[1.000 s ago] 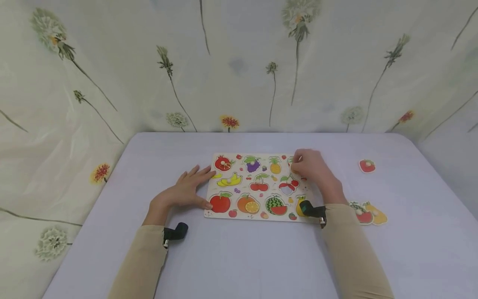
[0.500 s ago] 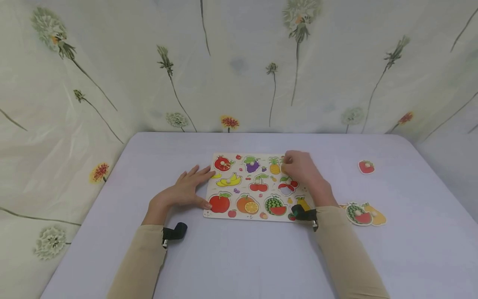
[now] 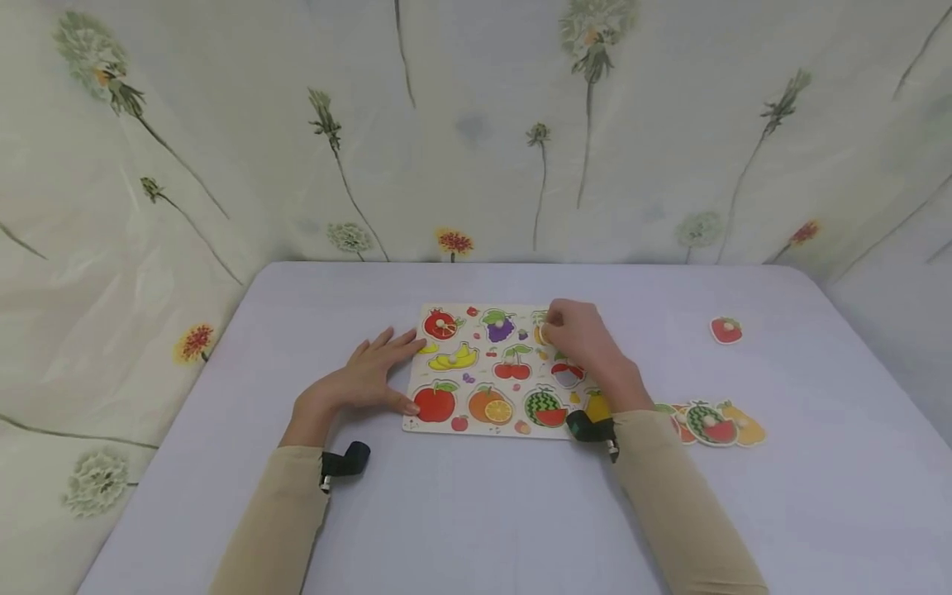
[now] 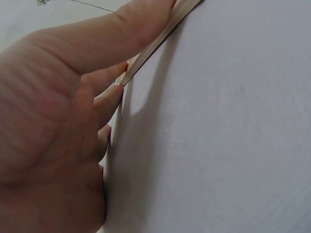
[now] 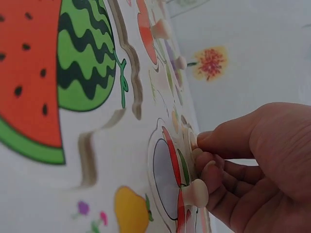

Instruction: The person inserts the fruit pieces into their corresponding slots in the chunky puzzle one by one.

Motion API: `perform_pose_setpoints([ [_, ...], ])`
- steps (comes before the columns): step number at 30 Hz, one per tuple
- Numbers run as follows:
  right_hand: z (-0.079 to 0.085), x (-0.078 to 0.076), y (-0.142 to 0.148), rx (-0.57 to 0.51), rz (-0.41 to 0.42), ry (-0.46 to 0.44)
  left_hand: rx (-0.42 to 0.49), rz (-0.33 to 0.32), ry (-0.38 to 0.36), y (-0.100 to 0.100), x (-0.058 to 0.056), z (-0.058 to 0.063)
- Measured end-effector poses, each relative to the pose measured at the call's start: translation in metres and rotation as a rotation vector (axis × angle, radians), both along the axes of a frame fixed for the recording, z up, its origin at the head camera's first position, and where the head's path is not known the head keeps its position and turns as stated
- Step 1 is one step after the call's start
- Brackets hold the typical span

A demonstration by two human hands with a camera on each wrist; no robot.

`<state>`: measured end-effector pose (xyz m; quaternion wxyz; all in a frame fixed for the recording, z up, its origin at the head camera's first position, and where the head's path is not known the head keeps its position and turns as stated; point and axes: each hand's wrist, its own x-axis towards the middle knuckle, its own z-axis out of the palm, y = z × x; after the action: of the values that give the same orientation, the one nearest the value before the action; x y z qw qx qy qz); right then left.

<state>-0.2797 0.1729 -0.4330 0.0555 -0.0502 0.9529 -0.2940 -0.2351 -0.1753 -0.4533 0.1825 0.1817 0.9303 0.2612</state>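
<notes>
A fruit puzzle board [image 3: 537, 382] lies on the table between my hands. My left hand [image 3: 364, 378] rests at its left edge, fingers spread and straight; in the left wrist view, thumb and fingertips touch the board's edge. My right hand [image 3: 583, 335] pinches the small knob of a yellow-and-green puzzle piece [image 3: 542, 332] over the pineapple picture in the top row. Fingers hide most of that piece, and I cannot tell whether it sits flush. Knobbed pieces of pomegranate [image 3: 440, 325], grapes [image 3: 499, 327], bananas [image 3: 455, 357] and cherries [image 3: 511, 365] sit in the board.
Right of the board lie loose pieces: a strawberry [image 3: 726, 330] farther back, and an overlapping group with a watermelon [image 3: 710, 424] and a yellow fruit [image 3: 751, 426]. My right sleeve [image 3: 669, 487] partly covers that group. A flower-patterned curtain [image 3: 476, 165] hangs behind the table.
My right hand has moved left along the top row with the piece, from the board's right end to the pineapple picture. My left hand has stayed in place.
</notes>
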Motion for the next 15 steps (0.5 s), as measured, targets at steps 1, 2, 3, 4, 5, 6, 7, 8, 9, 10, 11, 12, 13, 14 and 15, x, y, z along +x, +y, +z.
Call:
perform_pose_setpoints([
  [1,-0.001,0.000,-0.001,-0.002,0.002,0.002,-0.005,-0.001,0.001,0.000,0.000,0.000],
  [2,-0.001,0.000,-0.002,-0.003,0.002,0.008,-0.007,0.000,-0.001,-0.001,0.000,0.000],
  [3,-0.001,-0.001,-0.003,-0.002,0.002,0.011,-0.008,-0.002,0.000,-0.001,0.000,0.000],
  [4,-0.001,-0.001,-0.004,-0.006,0.000,0.011,-0.010,-0.004,0.003,-0.001,0.000,0.000],
  [5,-0.001,-0.001,-0.005,-0.009,0.002,0.013,-0.010,-0.003,0.002,-0.001,0.000,0.000],
  [6,-0.001,-0.001,-0.006,-0.015,0.002,0.012,-0.012,-0.002,0.003,-0.001,0.000,0.001],
  [7,-0.001,-0.001,-0.007,-0.019,0.004,0.014,-0.014,-0.001,0.004,-0.002,0.000,0.001],
  [8,0.000,-0.002,-0.008,-0.023,0.007,0.017,-0.012,0.001,0.003,-0.001,0.001,0.002],
  [9,0.000,-0.002,-0.009,-0.025,0.009,0.016,-0.009,0.000,0.006,-0.001,0.001,0.002],
  [10,0.000,-0.002,-0.010,-0.024,0.008,0.014,-0.009,0.000,0.006,-0.001,0.001,0.002],
  [11,0.000,-0.002,-0.010,-0.021,0.006,0.012,-0.008,0.001,0.004,-0.001,0.001,0.002],
  [12,0.000,-0.002,-0.011,-0.014,-0.001,0.008,-0.008,0.001,0.003,-0.001,0.001,0.002],
  [13,0.000,-0.002,-0.012,-0.004,-0.005,0.007,-0.007,0.000,0.004,-0.001,0.002,0.002],
  [14,0.000,-0.002,-0.012,0.003,-0.006,0.005,-0.008,-0.001,0.005,-0.001,0.001,0.001],
  [15,0.000,-0.002,-0.012,0.009,-0.009,0.001,-0.006,0.000,0.005,-0.001,0.001,0.001],
])
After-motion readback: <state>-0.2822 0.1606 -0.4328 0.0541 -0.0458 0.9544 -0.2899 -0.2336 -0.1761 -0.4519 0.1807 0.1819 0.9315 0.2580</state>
